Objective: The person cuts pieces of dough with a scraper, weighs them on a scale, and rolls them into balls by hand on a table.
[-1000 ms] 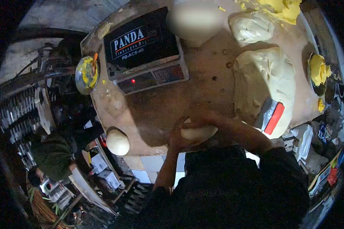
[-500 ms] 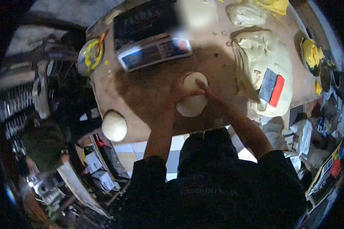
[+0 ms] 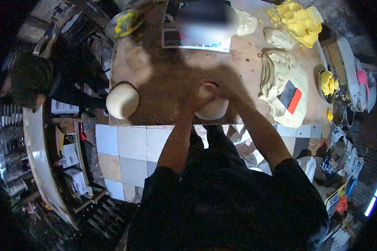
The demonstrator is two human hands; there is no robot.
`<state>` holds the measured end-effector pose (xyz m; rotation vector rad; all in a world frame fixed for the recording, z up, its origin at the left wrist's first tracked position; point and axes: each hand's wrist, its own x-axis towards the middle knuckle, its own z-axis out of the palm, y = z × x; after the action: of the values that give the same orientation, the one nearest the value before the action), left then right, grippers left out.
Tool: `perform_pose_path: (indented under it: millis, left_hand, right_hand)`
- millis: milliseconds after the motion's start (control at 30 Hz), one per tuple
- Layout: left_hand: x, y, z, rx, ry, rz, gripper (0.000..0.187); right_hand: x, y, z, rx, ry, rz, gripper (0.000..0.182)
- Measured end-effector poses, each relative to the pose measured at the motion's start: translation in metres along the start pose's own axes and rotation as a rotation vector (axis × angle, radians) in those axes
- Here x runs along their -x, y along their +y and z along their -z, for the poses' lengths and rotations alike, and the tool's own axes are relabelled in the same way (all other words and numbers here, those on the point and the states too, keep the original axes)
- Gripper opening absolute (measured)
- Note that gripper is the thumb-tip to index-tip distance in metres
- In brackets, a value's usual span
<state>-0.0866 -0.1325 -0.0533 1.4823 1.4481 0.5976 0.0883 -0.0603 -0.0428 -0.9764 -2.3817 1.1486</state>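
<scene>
A pale piece of dough [image 3: 213, 111] rests near the front edge of the wooden table, in shadow. My left hand [image 3: 194, 99] is curled around its left side, and my right hand [image 3: 226, 90] presses in from the right. Both sets of fingers meet over the far part of the dough, where they are dim and partly blurred. A smooth round dough ball [image 3: 122, 101] sits apart to the left. On the right, a scraper with a red grip [image 3: 295, 101] lies on a large, folded dough mass [image 3: 276, 75].
Printed sheets [image 3: 197, 46] lie at the table's far side, partly blurred. A bowl with yellow smears [image 3: 125, 23] stands far left. Soft yellow fat [image 3: 299, 23] is heaped far right, with more in a bowl [image 3: 329, 83]. Another person [image 3: 31, 81] is at the left.
The view has shifted and turned, showing more floor. My hands have closed in over the dough, and less of its far part shows. The scraper still lies on the large dough.
</scene>
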Motion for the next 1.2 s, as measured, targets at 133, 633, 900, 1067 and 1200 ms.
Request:
perform_pose_path:
  millis: [133, 633, 900, 1067, 1200]
  left_hand:
    - [0.055, -0.008, -0.017, 0.171, 0.036, -0.101, 0.081]
    - [0.096, 0.007, -0.053, 0.650, 0.278, 0.377, 0.104]
    - [0.068, 0.032, 0.125, 0.898, 0.440, 0.440, 0.085]
    - [0.032, -0.040, 0.271, 0.483, 0.966, -0.006, 0.092]
    - [-0.018, -0.174, 0.323, 0.264, 1.028, 0.085, 0.094]
  right_hand:
    - [0.023, -0.027, -0.029, 0.079, -0.211, -0.138, 0.038]
    - [0.112, 0.007, -0.048, -0.576, 0.203, -0.699, 0.061]
    - [-0.113, -0.117, -0.008, -0.694, 0.112, -0.556, 0.062]
    - [-0.309, -0.094, -0.126, -0.512, 0.443, 0.005, 0.046]
    - [-0.366, -0.117, -0.143, -0.408, 0.318, -0.189, 0.045]
